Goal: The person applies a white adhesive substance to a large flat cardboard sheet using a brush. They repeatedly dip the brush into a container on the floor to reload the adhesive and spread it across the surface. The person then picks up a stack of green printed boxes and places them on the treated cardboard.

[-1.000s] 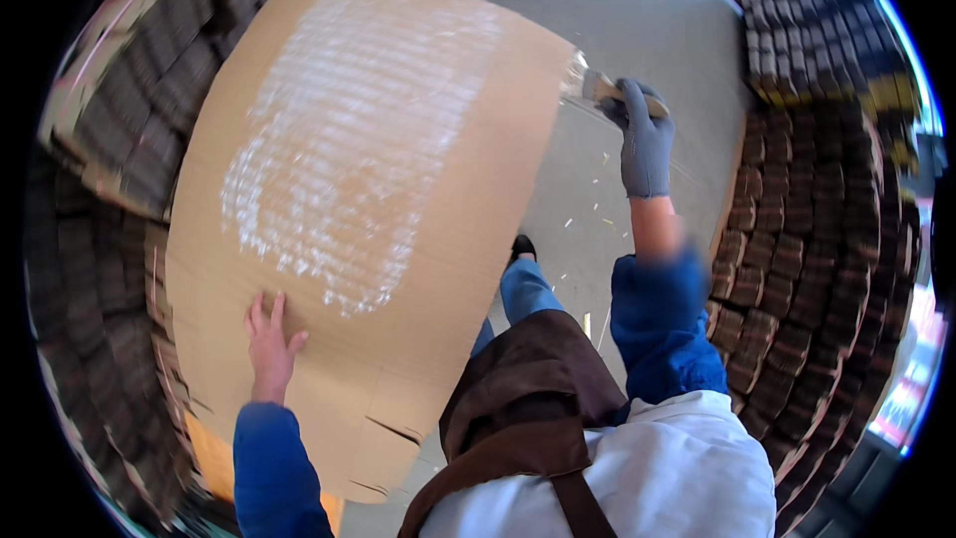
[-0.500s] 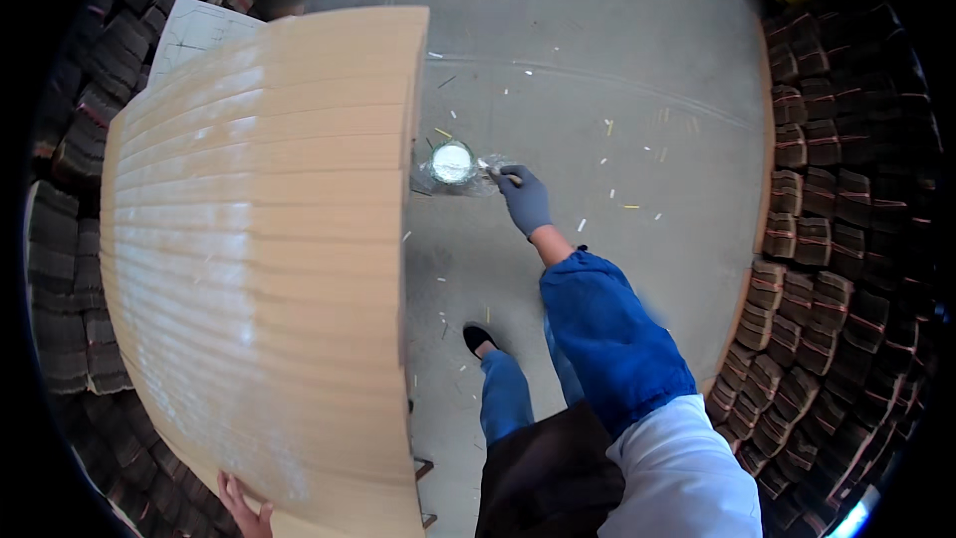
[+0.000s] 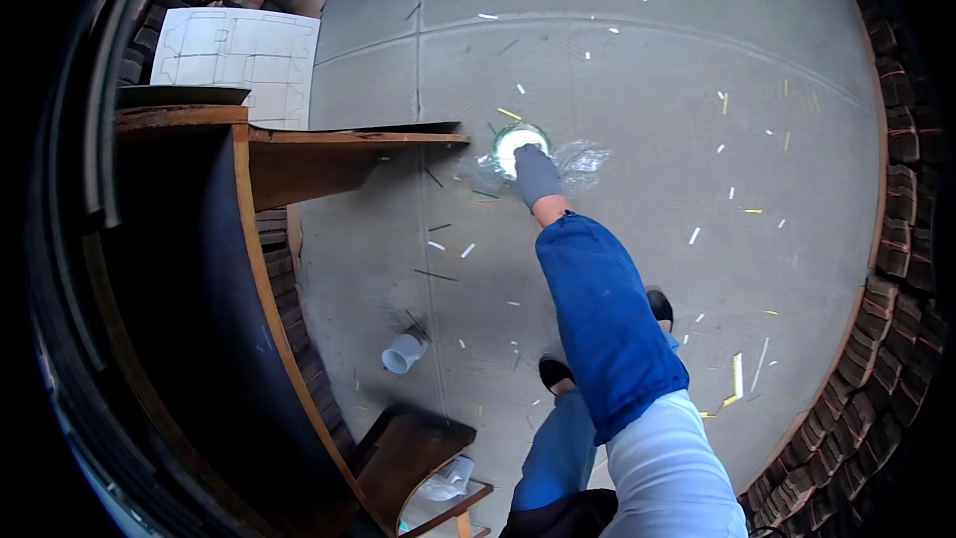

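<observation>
My right hand [image 3: 538, 174], in a grey glove, reaches down over a round tub [image 3: 508, 144] of white material on the floor. Its fingers are bent together over the white surface. A brush with a white tip shows in that hand in the earlier view; now the hand mostly covers it. Clear plastic film [image 3: 583, 161] lies crumpled around the tub. My left hand is out of view.
To the left stands a dark wooden stand [image 3: 261, 269] with a board [image 3: 349, 144] jutting toward the tub. A white cup [image 3: 401, 353] lies on the floor among scattered paper strips. A white line-drawn sheet [image 3: 239, 55] is behind; stacked bundles [image 3: 896, 229] line the right.
My view has dropped and shifted, so the wooden stand shows instead of the broad cardboard sheets. My right hand has moved from beside the tub to over it. My left hand has left the view.
</observation>
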Demonstrator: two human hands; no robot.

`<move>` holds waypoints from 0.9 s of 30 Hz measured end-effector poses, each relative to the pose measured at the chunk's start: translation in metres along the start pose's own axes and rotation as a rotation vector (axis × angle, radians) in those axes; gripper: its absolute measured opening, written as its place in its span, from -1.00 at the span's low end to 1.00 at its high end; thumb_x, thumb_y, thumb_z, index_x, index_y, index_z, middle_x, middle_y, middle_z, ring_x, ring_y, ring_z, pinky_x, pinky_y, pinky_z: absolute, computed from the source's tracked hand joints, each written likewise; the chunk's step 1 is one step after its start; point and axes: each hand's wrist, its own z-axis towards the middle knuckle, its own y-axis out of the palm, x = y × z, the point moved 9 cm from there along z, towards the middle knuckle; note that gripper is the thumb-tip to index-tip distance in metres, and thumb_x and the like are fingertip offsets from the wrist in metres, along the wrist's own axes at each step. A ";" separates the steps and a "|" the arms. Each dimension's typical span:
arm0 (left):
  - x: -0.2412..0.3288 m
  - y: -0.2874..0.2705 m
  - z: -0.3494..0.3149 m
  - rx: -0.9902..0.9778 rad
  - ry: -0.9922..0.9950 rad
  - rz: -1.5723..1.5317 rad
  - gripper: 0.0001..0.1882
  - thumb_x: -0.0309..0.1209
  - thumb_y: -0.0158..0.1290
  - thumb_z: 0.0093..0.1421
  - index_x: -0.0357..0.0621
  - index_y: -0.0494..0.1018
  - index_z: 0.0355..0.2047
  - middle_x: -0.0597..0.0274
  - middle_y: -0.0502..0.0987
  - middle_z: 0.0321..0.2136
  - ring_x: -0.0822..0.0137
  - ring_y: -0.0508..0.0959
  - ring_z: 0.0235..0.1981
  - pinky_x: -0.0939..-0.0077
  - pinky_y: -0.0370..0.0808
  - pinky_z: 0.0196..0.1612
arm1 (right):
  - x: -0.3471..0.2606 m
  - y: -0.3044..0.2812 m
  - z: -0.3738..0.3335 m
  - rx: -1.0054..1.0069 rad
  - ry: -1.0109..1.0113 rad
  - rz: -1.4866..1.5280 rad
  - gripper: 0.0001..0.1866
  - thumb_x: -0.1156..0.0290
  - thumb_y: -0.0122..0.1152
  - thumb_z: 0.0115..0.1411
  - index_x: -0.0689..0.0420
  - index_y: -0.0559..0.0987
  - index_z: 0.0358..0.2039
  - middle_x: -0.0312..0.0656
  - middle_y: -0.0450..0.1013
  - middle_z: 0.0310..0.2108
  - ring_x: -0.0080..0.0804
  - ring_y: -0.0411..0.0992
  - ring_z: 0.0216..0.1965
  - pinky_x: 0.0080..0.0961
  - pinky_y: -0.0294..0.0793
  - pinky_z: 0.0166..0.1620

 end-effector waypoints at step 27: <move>0.013 -0.008 0.000 0.034 -0.014 0.139 -0.36 -0.50 0.12 0.15 -0.25 0.19 0.24 -0.12 0.19 0.23 -0.02 0.26 0.24 0.20 0.34 0.19 | 0.113 0.079 -0.050 0.255 1.076 2.132 -0.76 0.41 0.14 0.27 0.28 0.44 -0.13 -0.08 0.46 -0.24 -0.25 0.54 -0.27 -0.38 0.63 -0.27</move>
